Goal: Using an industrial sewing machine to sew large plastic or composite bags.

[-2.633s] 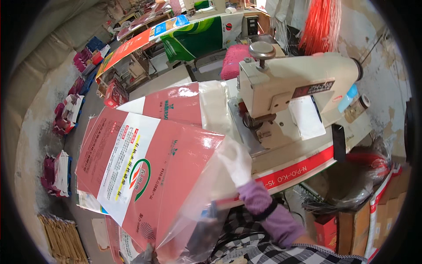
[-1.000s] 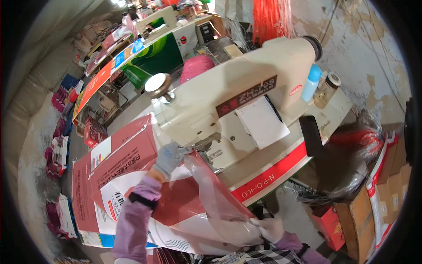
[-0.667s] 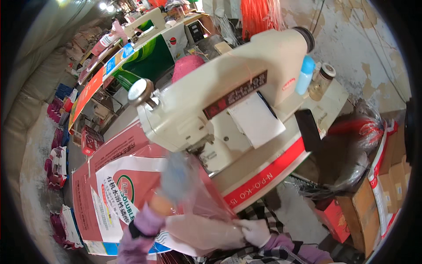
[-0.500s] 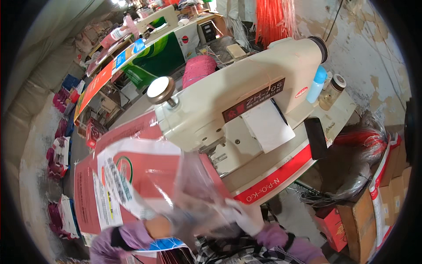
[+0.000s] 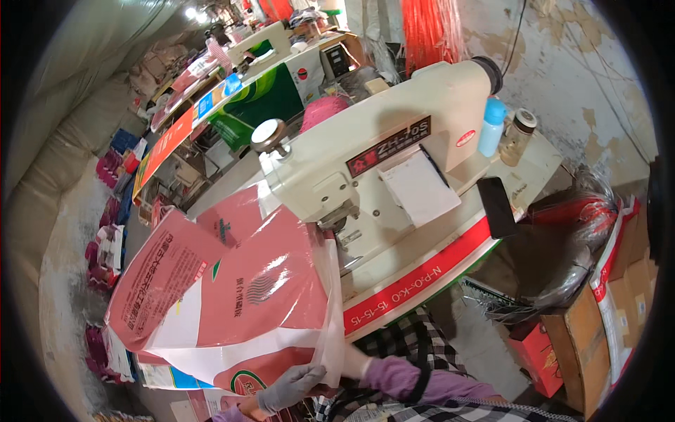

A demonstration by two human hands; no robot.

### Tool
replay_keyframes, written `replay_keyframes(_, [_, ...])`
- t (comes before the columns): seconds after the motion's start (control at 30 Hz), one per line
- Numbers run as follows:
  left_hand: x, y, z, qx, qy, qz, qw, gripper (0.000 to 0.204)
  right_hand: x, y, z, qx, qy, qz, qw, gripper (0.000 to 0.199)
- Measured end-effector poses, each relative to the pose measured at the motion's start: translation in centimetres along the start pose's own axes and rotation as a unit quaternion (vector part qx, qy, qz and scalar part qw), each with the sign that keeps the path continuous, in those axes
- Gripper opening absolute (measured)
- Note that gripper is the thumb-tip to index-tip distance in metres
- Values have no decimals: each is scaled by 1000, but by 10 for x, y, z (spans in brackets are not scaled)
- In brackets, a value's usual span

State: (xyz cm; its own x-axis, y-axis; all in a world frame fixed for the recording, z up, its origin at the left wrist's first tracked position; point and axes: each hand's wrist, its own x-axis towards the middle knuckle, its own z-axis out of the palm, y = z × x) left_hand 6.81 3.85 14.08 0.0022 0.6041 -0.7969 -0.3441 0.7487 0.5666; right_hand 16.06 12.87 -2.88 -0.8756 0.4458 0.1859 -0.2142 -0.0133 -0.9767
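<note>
A pinkish-red plastic sack point(image 5: 278, 264) with a white band spreads over the left end of the sewing machine point(image 5: 394, 112). Its right side, edged with a whitish translucent strip of film point(image 5: 332, 302), lies close beside the needle area. My left hand point(image 5: 292, 388), in a grey glove, pinches the sack's lower edge near the bottom of the view. From the lower right comes my right forearm in a purple sleeve; the wrist of my right hand point(image 5: 354, 361) shows at the film's edge, while its fingers are hidden behind the sack.
On the machine table lie a white paper pad point(image 5: 422, 186) and a black phone point(image 5: 497, 207). A blue bottle point(image 5: 491, 126) and a lidded jar point(image 5: 518, 137) stand behind. Cardboard boxes point(image 5: 573, 352) are at the lower right; bundled sacks point(image 5: 105, 257) line the left wall.
The sack, blurred and bunched before, is now spread out with its printed red face up. My left hand has moved down to its lower edge; the right has gone behind it.
</note>
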Motion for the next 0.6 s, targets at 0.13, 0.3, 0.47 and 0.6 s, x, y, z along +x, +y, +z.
replay_keyframes(0.13, [29,49,57,87,-7,-6,996,19,-14,-53,-106,486,228,94,839,40])
replay_keyframes(0.3, [60,97,91,652,-83,386,648,16,-32,-92,-100,294,203,107,928,47])
replay_keyframes(0.47, [58,95,110,810,-146,426,376,26,-83,-104,-73,-14,235,92,968,55])
replay_keyframes(0.6, [21,51,124,831,-92,215,505,31,-93,-130,-94,66,160,260,950,53])
